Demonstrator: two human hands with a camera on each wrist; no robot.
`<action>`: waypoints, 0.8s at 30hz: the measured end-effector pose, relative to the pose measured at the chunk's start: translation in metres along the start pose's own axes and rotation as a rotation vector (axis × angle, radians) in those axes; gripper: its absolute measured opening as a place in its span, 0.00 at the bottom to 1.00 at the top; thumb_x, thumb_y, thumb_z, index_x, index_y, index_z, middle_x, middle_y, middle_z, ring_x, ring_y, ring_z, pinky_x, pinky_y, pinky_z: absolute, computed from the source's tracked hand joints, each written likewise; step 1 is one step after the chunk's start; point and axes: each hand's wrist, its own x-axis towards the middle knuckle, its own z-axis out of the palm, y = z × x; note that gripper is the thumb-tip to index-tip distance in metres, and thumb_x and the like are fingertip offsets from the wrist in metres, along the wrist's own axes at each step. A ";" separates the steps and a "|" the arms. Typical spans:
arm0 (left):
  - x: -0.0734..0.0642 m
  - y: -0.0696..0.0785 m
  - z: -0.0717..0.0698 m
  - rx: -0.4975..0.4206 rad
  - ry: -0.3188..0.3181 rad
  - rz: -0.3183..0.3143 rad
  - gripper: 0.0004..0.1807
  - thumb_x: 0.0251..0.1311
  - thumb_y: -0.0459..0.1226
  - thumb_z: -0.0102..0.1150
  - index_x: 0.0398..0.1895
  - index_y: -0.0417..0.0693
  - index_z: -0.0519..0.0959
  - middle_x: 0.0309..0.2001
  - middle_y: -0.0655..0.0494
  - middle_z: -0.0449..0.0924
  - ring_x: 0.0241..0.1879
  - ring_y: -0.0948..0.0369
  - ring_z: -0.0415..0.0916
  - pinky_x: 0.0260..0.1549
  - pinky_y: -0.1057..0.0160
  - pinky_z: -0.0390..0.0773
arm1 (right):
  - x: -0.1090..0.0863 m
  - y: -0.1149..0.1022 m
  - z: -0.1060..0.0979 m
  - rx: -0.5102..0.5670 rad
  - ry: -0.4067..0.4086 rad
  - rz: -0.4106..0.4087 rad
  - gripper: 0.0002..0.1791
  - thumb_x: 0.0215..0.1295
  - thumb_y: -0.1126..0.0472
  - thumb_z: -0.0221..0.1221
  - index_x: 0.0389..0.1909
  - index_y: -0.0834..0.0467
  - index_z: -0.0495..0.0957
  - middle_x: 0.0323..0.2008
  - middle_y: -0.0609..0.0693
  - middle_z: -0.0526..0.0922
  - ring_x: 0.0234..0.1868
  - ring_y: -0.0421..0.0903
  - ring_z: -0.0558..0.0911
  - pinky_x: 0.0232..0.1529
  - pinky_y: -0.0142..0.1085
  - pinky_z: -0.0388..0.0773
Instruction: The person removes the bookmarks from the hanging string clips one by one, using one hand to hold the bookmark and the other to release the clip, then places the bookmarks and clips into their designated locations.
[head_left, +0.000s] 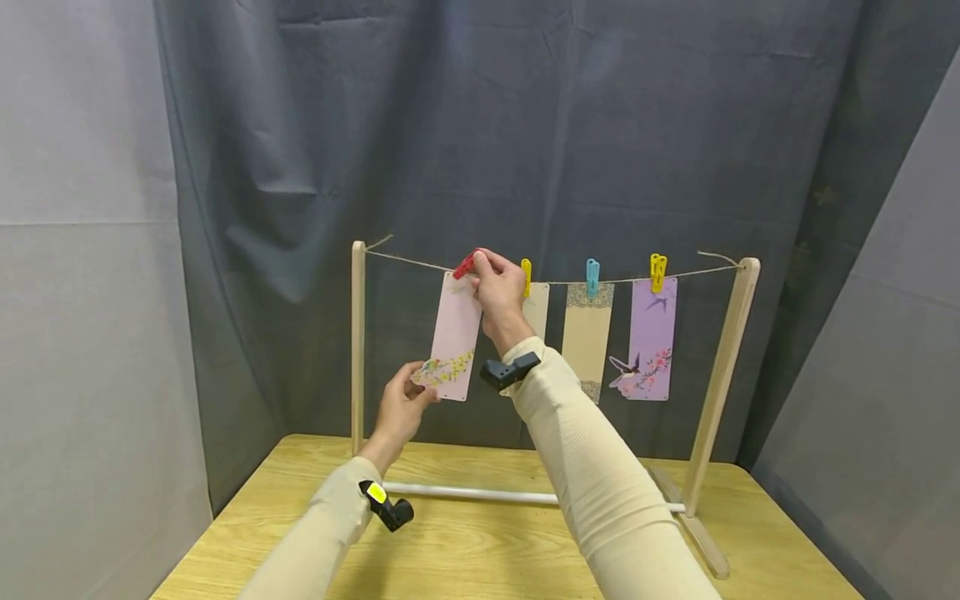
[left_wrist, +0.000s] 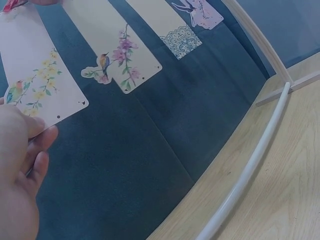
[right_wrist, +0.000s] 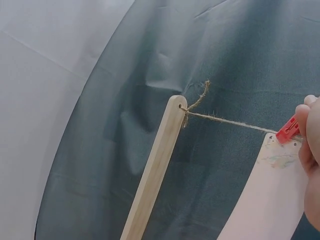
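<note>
A pale pink bookmark (head_left: pixel 455 325) with yellow blossoms and a small bird hangs slightly tilted at the twine (right_wrist: pixel 235 122). At its lower left corner my left hand (head_left: pixel 401 404) pinches it between thumb and fingers; the left wrist view shows the thumb over the printed flowers (left_wrist: pixel 42 82). My right hand (head_left: pixel 501 292) grips a red clothespin (right_wrist: pixel 288 131) at the bookmark's top edge, where the twine runs. Part of the clothespin is hidden behind the right fingers. Beside it, a cream bookmark (left_wrist: pixel 112 45) with pink flowers hangs partly behind my right hand and wrist.
A tan lace-patterned bookmark (head_left: pixel 587 342) hangs from a blue clothespin (head_left: pixel 592 277), and a purple one (head_left: pixel 652 333) from a yellow clothespin (head_left: pixel 657 272). Wooden posts (head_left: pixel 358 350) hold the twine. A white rod (head_left: pixel 480 493) crosses low above the wooden table (head_left: pixel 465 542).
</note>
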 end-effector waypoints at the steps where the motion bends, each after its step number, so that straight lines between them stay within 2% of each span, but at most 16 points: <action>1: 0.000 0.000 0.000 0.001 -0.002 -0.001 0.25 0.70 0.25 0.61 0.68 0.43 0.73 0.40 0.44 0.83 0.43 0.40 0.82 0.50 0.50 0.79 | 0.000 0.001 0.000 0.008 0.003 0.001 0.14 0.74 0.62 0.63 0.55 0.63 0.85 0.34 0.50 0.83 0.21 0.34 0.73 0.20 0.26 0.66; 11: -0.003 -0.001 0.001 -0.003 -0.008 -0.004 0.25 0.70 0.26 0.60 0.69 0.45 0.73 0.42 0.44 0.83 0.44 0.41 0.83 0.43 0.59 0.77 | 0.001 0.004 -0.003 0.153 0.049 0.035 0.16 0.75 0.62 0.62 0.59 0.65 0.83 0.34 0.47 0.80 0.20 0.32 0.72 0.19 0.25 0.68; 17: -0.005 -0.002 -0.001 -0.029 0.000 -0.007 0.26 0.70 0.25 0.60 0.69 0.44 0.72 0.45 0.43 0.82 0.43 0.45 0.84 0.45 0.59 0.80 | 0.001 0.000 -0.003 0.263 0.047 0.096 0.18 0.76 0.61 0.62 0.62 0.63 0.81 0.34 0.46 0.79 0.18 0.31 0.71 0.18 0.24 0.67; 20: -0.004 -0.002 -0.002 -0.049 0.005 -0.004 0.25 0.70 0.24 0.60 0.68 0.43 0.73 0.47 0.43 0.82 0.42 0.47 0.84 0.48 0.54 0.81 | 0.001 -0.002 -0.004 0.282 0.046 0.119 0.18 0.76 0.60 0.62 0.62 0.62 0.82 0.32 0.47 0.78 0.18 0.31 0.72 0.17 0.25 0.67; 24: -0.004 -0.001 -0.003 -0.055 0.008 -0.003 0.24 0.70 0.24 0.60 0.68 0.44 0.73 0.47 0.42 0.82 0.43 0.46 0.83 0.48 0.54 0.81 | -0.002 -0.004 -0.004 0.284 0.034 0.133 0.17 0.76 0.60 0.61 0.61 0.61 0.82 0.32 0.47 0.78 0.18 0.31 0.72 0.17 0.25 0.68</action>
